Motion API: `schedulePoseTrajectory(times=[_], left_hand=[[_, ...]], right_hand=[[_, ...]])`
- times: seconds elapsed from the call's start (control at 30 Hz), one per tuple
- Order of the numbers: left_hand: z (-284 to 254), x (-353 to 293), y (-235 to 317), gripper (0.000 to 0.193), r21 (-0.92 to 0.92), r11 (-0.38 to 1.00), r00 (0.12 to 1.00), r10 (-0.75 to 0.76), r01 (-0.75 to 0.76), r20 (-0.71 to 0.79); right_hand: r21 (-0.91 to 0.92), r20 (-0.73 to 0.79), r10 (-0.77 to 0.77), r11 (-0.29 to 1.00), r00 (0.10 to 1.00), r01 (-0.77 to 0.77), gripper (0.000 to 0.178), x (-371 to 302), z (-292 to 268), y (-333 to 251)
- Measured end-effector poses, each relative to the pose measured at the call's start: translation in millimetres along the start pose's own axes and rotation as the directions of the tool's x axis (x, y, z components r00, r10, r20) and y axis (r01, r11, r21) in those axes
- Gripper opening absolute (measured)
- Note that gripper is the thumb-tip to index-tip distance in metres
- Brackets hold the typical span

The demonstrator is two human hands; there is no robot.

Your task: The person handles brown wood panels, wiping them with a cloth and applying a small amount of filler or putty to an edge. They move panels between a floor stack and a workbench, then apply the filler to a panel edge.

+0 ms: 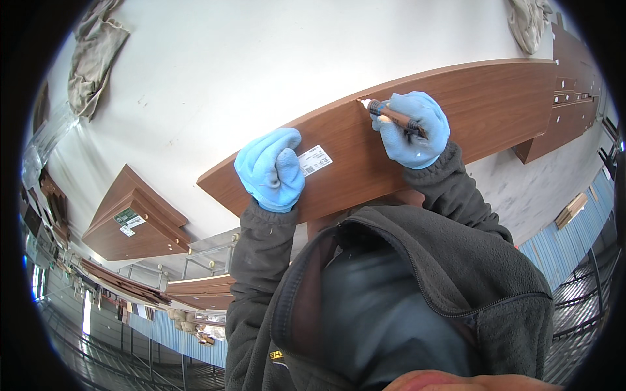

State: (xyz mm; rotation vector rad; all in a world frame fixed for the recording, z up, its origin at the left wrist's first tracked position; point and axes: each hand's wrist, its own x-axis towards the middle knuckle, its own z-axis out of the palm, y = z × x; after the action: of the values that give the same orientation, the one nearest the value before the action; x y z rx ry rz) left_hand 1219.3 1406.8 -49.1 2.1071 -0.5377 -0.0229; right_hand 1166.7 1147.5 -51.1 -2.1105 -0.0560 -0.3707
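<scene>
A long brown wood-grain board (476,111) lies across a white surface in front of me. My right hand (415,130), in a light blue glove, is closed round a brown marker (398,117) with a pale tip. That tip touches the board's far edge, where a small light mark shows. My left hand (270,169), gloved the same way, is closed at the board's left part, its curled fingers by the far edge; how the thumb grips is partly hidden. Right beside it, a white printed label (315,160) lies on the board.
Stacked brown panels (137,221) with labels rest at the left, and more brown panels (574,104) stand at the far right. Crumpled grey cloths hang or lie at far left (96,55) and far right (529,25). Blue slatted surfaces (561,247) and metal racking show lower down.
</scene>
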Motion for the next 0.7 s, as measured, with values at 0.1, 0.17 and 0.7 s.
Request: schedulePoseTrajectory(times=[0.1, 0.17, 0.7], left_hand=[[0.0, -0.1, -0.5, 0.024, -0.009, 1.0, 1.0, -0.005, 0.005, 0.01], [0.0, 0.2, -0.5, 0.023, -0.01, 1.0, 1.0, -0.005, 0.005, 0.013], [-0.1, 0.3, -1.2, 0.02, 0.015, 1.0, 1.0, 0.007, -0.007, 0.006]], right_hand=[[-0.01, 0.02, -0.048, 0.999, 0.999, 0.048, 0.03, 0.0, 0.3, 4.0], [0.002, 0.014, -0.058, 0.998, 0.998, 0.058, 0.032, -0.3, 0.7, 5.5], [0.013, 0.037, -0.098, 0.995, 0.994, 0.098, 0.035, 5.6, 0.6, 0.4]])
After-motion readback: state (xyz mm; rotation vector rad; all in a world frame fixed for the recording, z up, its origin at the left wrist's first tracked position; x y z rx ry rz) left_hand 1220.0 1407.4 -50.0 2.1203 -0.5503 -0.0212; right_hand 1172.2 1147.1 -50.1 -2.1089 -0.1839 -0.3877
